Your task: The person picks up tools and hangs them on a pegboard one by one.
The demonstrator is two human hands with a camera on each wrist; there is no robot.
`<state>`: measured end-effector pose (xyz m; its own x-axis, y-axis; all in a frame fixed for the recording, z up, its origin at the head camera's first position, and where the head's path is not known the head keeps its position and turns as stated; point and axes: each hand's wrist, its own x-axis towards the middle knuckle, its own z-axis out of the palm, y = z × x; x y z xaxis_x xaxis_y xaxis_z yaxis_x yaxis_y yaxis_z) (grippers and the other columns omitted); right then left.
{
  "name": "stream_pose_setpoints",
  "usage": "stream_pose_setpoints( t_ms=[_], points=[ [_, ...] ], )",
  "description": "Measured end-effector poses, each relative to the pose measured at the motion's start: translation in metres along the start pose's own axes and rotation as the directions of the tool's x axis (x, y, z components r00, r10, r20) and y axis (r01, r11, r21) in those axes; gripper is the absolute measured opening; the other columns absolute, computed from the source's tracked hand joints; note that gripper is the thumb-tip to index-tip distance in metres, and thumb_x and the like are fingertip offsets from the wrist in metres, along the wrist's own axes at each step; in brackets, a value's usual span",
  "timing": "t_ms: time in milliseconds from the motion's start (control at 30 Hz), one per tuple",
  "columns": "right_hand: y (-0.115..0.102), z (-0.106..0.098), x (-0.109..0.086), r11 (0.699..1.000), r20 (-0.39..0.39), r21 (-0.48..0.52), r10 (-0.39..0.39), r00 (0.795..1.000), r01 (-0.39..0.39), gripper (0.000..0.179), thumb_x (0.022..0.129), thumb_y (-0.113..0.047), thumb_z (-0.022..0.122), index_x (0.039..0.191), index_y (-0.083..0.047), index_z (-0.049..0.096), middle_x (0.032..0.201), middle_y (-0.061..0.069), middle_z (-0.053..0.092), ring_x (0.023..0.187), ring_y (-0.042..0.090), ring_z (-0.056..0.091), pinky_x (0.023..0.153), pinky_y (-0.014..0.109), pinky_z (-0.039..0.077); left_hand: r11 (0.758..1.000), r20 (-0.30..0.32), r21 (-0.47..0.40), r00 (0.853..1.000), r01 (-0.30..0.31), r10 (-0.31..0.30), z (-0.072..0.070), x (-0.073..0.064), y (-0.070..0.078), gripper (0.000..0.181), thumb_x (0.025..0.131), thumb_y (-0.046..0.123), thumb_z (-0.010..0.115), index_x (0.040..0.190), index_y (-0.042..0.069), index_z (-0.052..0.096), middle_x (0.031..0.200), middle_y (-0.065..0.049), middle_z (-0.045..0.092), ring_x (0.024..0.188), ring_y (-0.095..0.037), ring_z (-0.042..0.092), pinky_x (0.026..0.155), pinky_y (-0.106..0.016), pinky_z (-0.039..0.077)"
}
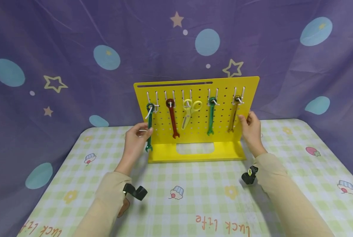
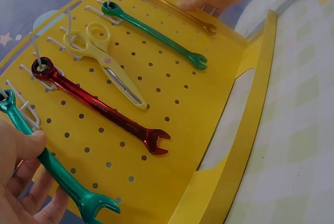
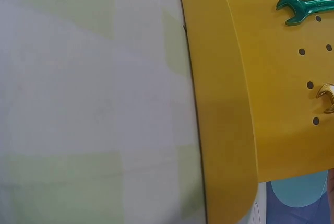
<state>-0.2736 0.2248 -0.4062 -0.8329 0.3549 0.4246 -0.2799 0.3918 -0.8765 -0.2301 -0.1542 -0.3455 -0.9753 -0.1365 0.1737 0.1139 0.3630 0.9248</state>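
Observation:
A yellow pegboard (image 1: 194, 131) stands upright on its base, with tools hanging from white hooks. My left hand (image 1: 134, 140) is at its left edge and pinches the shaft of a green combination wrench (image 2: 68, 182), thumb in front and fingers behind; the wrench's ring end is around the leftmost hook. With thumb in front and fingers behind, my right hand (image 1: 251, 130) grips the board's right edge. Between them hang a red wrench (image 1: 172, 118), yellow scissors (image 1: 187, 115), a second green wrench (image 1: 211, 117) and a gold wrench (image 1: 233, 115) near my right thumb.
The board's base (image 1: 164, 154) has a cutout and rests on a checked tablecloth (image 1: 200, 187). A purple curtain (image 1: 152, 39) with stars and ovals hangs right behind the board. Black camera mounts (image 1: 249, 176) sit at both wrists.

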Motion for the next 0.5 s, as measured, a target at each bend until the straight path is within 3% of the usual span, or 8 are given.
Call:
stream_pose_setpoints(
  t_ms=[300,500],
  points=[
    [-0.0019,-0.0003,0.0003,1.000,-0.005,0.004,0.003,1.000,-0.003,0.030,0.098,-0.023,0.056,0.101,0.006,0.056,0.095,0.019,0.065,0.072,0.004,0.048,0.063,0.018,0.037,1.000,-0.012,-0.009,1.000,0.008,-0.008,0.0062,0.0051,-0.0045,0.029,0.095,0.011,0.068,0.122,-0.001,0.064,0.110,-0.013,0.061,0.097,-0.023,0.059,0.072,-0.018,0.050],
    [-0.0023,-0.0007,-0.0004,1.000,0.002,0.004,0.006,1.000,-0.006,0.032,0.097,-0.026,0.055,0.102,0.006,0.056,0.093,0.016,0.065,0.073,0.005,0.048,0.064,0.019,0.037,1.000,-0.015,-0.002,1.000,0.014,-0.014,0.0086,0.0076,-0.0084,0.029,0.096,0.013,0.068,0.122,0.000,0.065,0.112,-0.014,0.062,0.100,-0.025,0.061,0.074,-0.019,0.050]
  ],
)
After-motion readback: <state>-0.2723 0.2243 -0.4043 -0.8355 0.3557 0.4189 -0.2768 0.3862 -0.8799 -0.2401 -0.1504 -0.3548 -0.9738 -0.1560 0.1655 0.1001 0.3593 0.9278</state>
